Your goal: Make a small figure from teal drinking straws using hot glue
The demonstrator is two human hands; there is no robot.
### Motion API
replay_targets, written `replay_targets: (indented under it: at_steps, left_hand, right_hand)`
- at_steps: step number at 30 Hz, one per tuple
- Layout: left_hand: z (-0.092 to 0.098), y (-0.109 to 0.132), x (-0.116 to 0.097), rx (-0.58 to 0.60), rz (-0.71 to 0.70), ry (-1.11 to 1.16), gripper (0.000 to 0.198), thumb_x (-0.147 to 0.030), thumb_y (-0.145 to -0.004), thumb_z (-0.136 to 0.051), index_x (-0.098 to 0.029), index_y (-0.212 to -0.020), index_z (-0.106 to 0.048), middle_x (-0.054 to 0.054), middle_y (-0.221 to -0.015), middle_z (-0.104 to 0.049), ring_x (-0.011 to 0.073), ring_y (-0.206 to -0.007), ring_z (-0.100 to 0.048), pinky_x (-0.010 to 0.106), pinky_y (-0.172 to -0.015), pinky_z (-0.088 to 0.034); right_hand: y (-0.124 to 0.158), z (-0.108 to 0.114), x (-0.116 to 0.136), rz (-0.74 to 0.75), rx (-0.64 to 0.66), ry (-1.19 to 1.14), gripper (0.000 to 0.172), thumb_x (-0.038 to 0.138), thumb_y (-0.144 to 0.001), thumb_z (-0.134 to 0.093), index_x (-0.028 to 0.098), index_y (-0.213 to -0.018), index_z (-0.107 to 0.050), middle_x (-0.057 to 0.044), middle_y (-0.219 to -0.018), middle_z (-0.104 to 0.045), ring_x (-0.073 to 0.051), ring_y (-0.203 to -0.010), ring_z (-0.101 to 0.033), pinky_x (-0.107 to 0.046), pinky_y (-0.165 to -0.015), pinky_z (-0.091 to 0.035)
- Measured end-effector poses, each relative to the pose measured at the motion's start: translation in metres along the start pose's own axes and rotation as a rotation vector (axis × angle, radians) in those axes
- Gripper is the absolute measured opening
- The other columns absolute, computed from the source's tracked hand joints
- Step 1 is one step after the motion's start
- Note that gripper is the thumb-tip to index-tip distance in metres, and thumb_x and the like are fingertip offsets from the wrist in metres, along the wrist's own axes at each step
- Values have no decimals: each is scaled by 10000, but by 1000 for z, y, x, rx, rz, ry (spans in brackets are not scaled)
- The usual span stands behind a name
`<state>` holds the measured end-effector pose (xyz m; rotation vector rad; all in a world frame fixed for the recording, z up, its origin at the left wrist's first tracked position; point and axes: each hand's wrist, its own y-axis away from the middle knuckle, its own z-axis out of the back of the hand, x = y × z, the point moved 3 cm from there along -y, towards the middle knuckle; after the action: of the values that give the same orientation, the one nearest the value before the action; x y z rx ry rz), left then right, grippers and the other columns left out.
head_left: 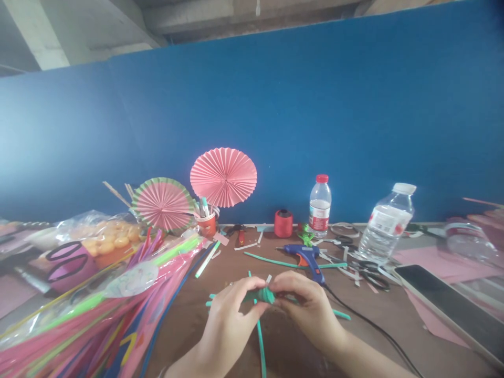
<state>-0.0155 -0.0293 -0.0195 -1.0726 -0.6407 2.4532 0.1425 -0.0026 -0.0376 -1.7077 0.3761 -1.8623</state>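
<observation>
Between the fingertips of both hands is a coiled green pipe cleaner [266, 295], wound into a small lump. My left hand [230, 317] pinches it from the left with thumb and index finger. From the other side, the closed fingers of my right hand [307, 304] grip it too. A small pale tip [269, 279] sticks up just above the coil; its kind is unclear. Under the hands lies a loose green pipe cleaner [261, 346], pointing toward me. Beyond my right hand rests a blue glue gun [309, 257], with another green pipe cleaner [271, 260] across it.
A plastic-wrapped bundle of coloured pipe cleaners [118, 299] covers the left side. Pink paper fans [223, 177] and a pen cup [207, 224] stand behind. Water bottles [388, 226], scissors [374, 275] and a phone [452, 304] are at right. The glue gun's cord [366, 317] runs toward me.
</observation>
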Motion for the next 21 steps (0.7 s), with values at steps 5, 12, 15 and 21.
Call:
replay_targets:
  at_steps: [5, 12, 15, 21]
  left_hand:
    - [0, -6, -1, 97, 79, 162, 227, -207, -719, -652, -257, -933, -595, -5, -841, -670, 165, -782, -618, 256, -726, -467]
    - [-5, -9, -2, 171, 295, 533, 162, -275, -720, -647, -219, -871, -665, 20, -777, -584, 165, -724, -571, 261, -664, -468]
    - [-12, -9, 0, 161, 454, 830, 134, -246, -728, -643, -187, -849, -648, 29, -798, -615, 168, -760, -582, 287, -718, -473]
    - [-23, -8, 1, 115, 708, 1252, 56, -186, -752, -625, -166, -793, -594, 7, -723, -647, 113, -649, -604, 237, -663, -474]
  right_hand:
    - [5, 1, -3, -92, -46, 13, 230, 32, -645, -669, 212, -785, -643, 5, -776, -644, -137, -682, -602, -218, -644, -495]
    - [-2, 4, 9, 63, -42, 59, 62, 157, -715, -664, 211, -688, -650, -15, -733, -650, -154, -697, -618, -230, -656, -486]
    - [-7, 4, 12, 86, -16, 104, 66, 169, -750, -626, 209, -736, -677, -37, -762, -649, -158, -711, -617, -237, -649, -488]
    - [-11, 3, 10, 24, 85, 194, 195, 136, -797, -535, 231, -896, -674, -48, -895, -627, -165, -844, -598, -265, -744, -490]
